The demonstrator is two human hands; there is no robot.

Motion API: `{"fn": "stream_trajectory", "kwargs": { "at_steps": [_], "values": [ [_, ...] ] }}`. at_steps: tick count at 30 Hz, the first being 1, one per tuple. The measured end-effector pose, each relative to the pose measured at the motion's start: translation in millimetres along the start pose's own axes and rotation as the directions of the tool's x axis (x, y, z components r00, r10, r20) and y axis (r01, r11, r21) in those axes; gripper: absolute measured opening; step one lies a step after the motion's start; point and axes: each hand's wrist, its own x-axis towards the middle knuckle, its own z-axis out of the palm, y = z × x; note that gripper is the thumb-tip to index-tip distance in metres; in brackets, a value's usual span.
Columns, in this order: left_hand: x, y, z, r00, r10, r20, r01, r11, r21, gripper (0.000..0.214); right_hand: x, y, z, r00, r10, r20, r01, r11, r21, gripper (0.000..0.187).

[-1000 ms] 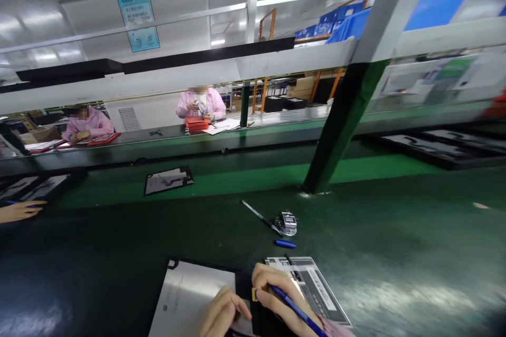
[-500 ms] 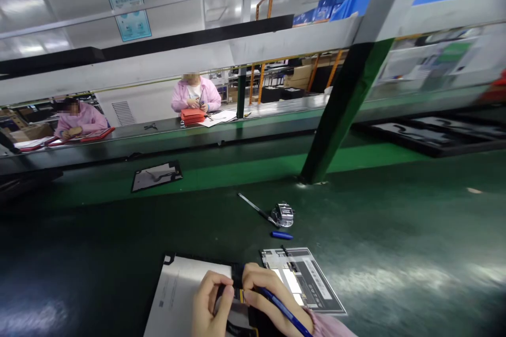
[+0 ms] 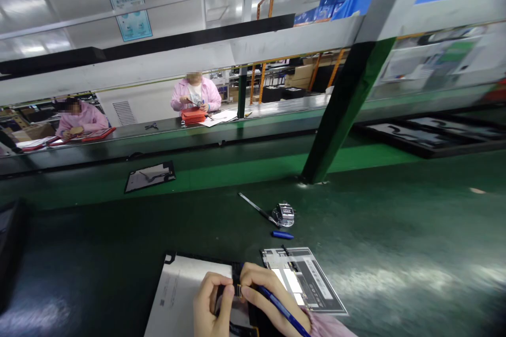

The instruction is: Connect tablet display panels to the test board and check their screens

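At the bottom of the view my left hand (image 3: 209,308) and my right hand (image 3: 269,303) meet over a small orange connector (image 3: 238,290) between two parts. A silver display panel (image 3: 177,295) lies to the left, and an opened tablet housing (image 3: 306,280) with boards lies to the right. Both hands have fingers curled. My left fingertips pinch at the connector. A blue pen (image 3: 282,311) is gripped in my right hand while its fingertips press by the connector.
On the dark green bench lie a blue pen cap (image 3: 282,235), tweezers (image 3: 256,209) and a small metal counter (image 3: 285,213). A tablet part (image 3: 150,176) rides the green belt beyond. A slanted green post (image 3: 336,121) stands behind. Two people in pink coats work across the line.
The part on the belt has drifted left. A neighbour's hand at the left edge has gone. My left fingers have closed in on the connector.
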Motion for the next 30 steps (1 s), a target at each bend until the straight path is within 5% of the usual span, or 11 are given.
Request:
{"fn": "stream_trajectory", "kwargs": {
  "at_steps": [14, 30],
  "values": [
    [-1, -7, -2.0, 0.999, -0.039, 0.025, 0.039, 0.999, 0.017, 0.029, -1, -2, 2, 0.999, 0.035, 0.005, -0.034, 0.998, -0.043, 0.055],
    [-1, -9, -1.8, 0.996, 0.079, 0.034, -0.082, 0.994, 0.073, 0.026, 4, -1, 7, 0.983, -0.18, -0.04, 0.172, 0.973, -0.152, 0.035]
  ]
}}
